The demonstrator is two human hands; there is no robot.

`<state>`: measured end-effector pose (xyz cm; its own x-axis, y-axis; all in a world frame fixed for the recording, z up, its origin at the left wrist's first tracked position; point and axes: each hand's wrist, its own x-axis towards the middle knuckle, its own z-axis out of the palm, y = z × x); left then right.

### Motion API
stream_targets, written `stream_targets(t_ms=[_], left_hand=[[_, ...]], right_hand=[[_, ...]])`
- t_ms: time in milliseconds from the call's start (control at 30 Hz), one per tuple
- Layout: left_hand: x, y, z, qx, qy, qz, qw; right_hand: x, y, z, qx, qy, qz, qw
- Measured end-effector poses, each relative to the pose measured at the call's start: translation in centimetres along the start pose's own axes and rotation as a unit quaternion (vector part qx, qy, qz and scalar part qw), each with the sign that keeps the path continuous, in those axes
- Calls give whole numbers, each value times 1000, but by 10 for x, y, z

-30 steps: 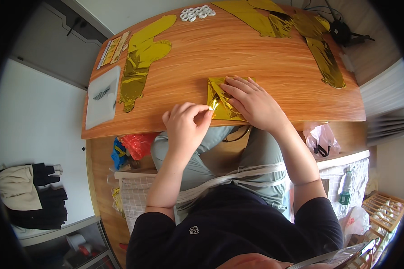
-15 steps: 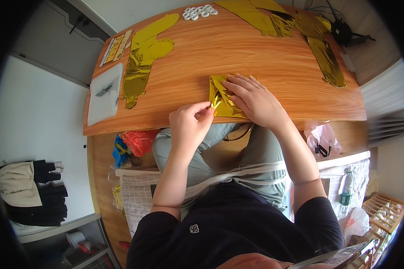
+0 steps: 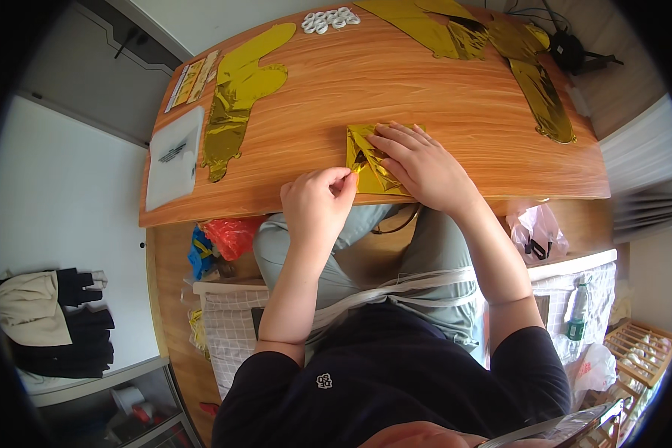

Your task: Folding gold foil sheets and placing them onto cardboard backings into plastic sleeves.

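Note:
A folded gold foil balloon (image 3: 360, 138) lies in a squarish packet at the table's near edge, its surface creased and shiny. My right hand (image 3: 425, 168) rests flat on its right side, fingers stretched toward the far edge. At the packet's left edge, my left hand (image 3: 317, 198) pinches the foil between thumb and forefinger. Part of the packet is hidden beneath my right palm. Farther left lies a flat, deflated gold foil balloon (image 3: 235, 97) with a rounded bulge and small tabs at its near end.
More flat gold foil balloons (image 3: 537, 97) lie along the far right of the wooden table (image 3: 336, 89). Several white rings (image 3: 330, 20) sit at the back. A clear plastic bag (image 3: 175, 160) and a printed card (image 3: 190, 82) lie left. A black device (image 3: 567, 52) stands at the back right.
My left thumb and forefinger have shifted very slightly with the pinched foil edge, and the bright glint beside them has faded. The right hand stays practically in place.

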<state>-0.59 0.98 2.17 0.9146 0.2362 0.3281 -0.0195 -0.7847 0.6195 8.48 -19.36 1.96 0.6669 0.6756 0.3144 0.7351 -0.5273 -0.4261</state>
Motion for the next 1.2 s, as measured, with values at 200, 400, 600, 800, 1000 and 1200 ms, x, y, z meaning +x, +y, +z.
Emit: stream_targets(t_ms=[200, 400, 600, 800, 1000, 1200], left_hand=[[2, -6, 9, -14, 38, 94, 995], [3, -6, 6, 61, 21, 212, 975], [3, -16, -5, 87, -61, 257, 960], [-8, -33, -7, 171, -84, 313, 931], [-30, -52, -7, 216, -37, 357, 908], [-35, -60, -9, 108, -5, 290, 951]], right_hand=[[1, 1, 1, -2, 1, 0, 1000], [1, 1, 2, 1, 3, 0, 1000], [1, -1, 1, -12, 3, -8, 1000], [1, 3, 4, -50, -7, -21, 999], [1, 4, 5, -57, -8, -22, 998], [2, 4, 6, -61, -10, -21, 998]])
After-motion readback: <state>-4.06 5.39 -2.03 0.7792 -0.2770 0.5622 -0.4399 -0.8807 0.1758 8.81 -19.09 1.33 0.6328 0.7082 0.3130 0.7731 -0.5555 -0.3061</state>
